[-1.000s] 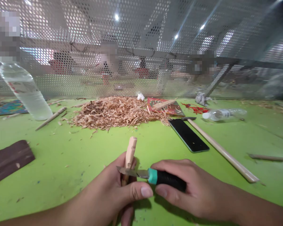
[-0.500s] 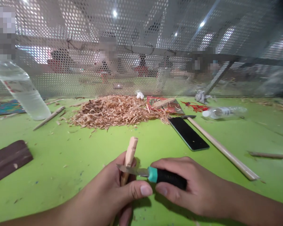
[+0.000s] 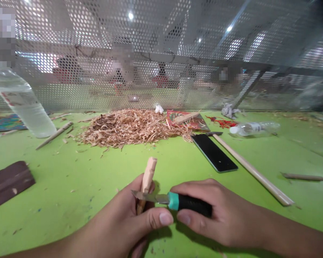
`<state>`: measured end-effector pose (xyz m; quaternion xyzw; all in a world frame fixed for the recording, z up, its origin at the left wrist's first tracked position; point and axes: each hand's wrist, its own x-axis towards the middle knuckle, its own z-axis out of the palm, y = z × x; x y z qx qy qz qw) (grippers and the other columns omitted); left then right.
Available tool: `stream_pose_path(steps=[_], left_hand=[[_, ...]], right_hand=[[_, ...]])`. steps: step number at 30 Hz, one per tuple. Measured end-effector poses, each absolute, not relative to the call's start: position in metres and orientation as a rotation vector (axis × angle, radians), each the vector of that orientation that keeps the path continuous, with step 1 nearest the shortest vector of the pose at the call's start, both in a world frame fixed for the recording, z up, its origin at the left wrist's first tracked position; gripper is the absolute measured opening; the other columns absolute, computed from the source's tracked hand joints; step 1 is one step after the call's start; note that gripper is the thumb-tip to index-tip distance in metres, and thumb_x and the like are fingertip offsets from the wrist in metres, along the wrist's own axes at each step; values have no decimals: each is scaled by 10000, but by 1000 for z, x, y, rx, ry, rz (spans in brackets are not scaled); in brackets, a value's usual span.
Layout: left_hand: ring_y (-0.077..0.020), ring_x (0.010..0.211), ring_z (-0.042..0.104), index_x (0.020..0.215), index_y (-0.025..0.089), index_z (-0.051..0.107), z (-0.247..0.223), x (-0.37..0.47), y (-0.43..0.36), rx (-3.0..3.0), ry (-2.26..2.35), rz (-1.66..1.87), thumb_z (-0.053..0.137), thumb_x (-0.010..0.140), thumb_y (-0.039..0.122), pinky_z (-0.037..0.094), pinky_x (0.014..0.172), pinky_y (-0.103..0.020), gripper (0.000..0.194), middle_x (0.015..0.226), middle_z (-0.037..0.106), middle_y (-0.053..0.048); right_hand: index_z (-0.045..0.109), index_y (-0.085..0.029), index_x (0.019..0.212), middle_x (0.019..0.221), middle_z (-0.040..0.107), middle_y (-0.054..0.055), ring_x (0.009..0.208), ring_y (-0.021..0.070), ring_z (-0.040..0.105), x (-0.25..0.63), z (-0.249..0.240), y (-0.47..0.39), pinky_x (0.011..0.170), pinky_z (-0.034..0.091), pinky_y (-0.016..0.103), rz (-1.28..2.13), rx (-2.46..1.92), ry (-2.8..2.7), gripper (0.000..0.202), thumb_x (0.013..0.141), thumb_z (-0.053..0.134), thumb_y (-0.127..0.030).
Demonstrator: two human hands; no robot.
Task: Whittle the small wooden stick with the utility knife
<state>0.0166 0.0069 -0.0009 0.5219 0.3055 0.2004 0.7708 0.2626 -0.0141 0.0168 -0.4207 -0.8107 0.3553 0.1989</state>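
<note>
Since a second ago almost nothing has shifted: the view has dipped slightly and both hands sit in the same places. On the green table (image 3: 70, 179), the left hand (image 3: 118, 225) is wrapped around the lower end of the wooden stick (image 3: 148, 175), thumb pressed toward the blade. The stick's long axis runs near upright, its carved tip pointing away and slightly right. The right hand (image 3: 218, 215) is closed on the knife (image 3: 174, 201), whose blade lies crosswise against the stick.
</note>
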Motion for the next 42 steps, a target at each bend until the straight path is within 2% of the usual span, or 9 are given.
stream_pose_path(steps=[11, 15, 19, 23, 27, 32, 37, 42], left_hand=[[-33, 377, 341, 1100, 266, 497, 11, 23, 7, 1063, 733, 454, 899, 835, 544, 311, 333, -115, 556, 630, 477, 145], [-71, 532, 463, 1059, 244, 573, 14, 23, 6, 1132, 723, 555, 905, 836, 532, 433, 498, -166, 493, 728, 522, 100], [-129, 762, 491, 943, 211, 622, 12, 21, 7, 1225, 722, 606, 842, 841, 660, 462, 699, -211, 511, 818, 518, 54], [-160, 796, 467, 909, 225, 612, 8, 18, 5, 1342, 836, 585, 751, 915, 675, 444, 756, -251, 471, 834, 523, 42], [-169, 753, 437, 828, 240, 590, 8, 19, 4, 1377, 855, 583, 730, 915, 697, 435, 754, -266, 486, 798, 521, 42], [-184, 810, 507, 899, 241, 628, 8, 21, 6, 1392, 871, 606, 698, 952, 672, 458, 788, -258, 440, 870, 608, 14], [-218, 904, 590, 898, 256, 634, 3, 22, 5, 1384, 883, 615, 714, 954, 633, 511, 861, -262, 389, 895, 646, -4], [-219, 918, 598, 863, 263, 628, 2, 22, 3, 1357, 889, 630, 749, 927, 628, 525, 886, -262, 389, 897, 658, -6]], right_hand=[[690, -191, 975, 760, 574, -26, 652, 128, 507, 262, 16, -12, 610, 378, 226, 983, -1162, -2284, 304, 1068, 599, -466], [677, -189, 949, 750, 533, -39, 650, 118, 479, 263, 16, -12, 603, 360, 223, 1009, -1144, -2274, 316, 1071, 598, -470], [652, -195, 918, 747, 526, -51, 644, 107, 469, 263, 16, -14, 596, 346, 215, 1048, -1139, -2256, 261, 1054, 635, -417], [690, -196, 987, 780, 586, -43, 675, 113, 521, 261, 17, -16, 620, 377, 202, 1098, -1150, -2228, 211, 1064, 636, -385], [723, -191, 1070, 876, 697, -1, 729, 136, 615, 259, 16, -17, 679, 441, 203, 1057, -1134, -2213, 239, 1078, 625, -409], [746, -202, 1063, 922, 763, 32, 755, 163, 684, 257, 15, -20, 707, 486, 224, 933, -1164, -2230, 291, 1093, 604, -455], [756, -203, 1092, 1076, 820, 74, 871, 205, 764, 255, 14, -23, 806, 540, 248, 869, -1179, -2218, 282, 1092, 608, -443], [774, -190, 1169, 1112, 836, 94, 926, 232, 798, 254, 10, -26, 840, 573, 264, 801, -1186, -2210, 312, 1094, 610, -445]])
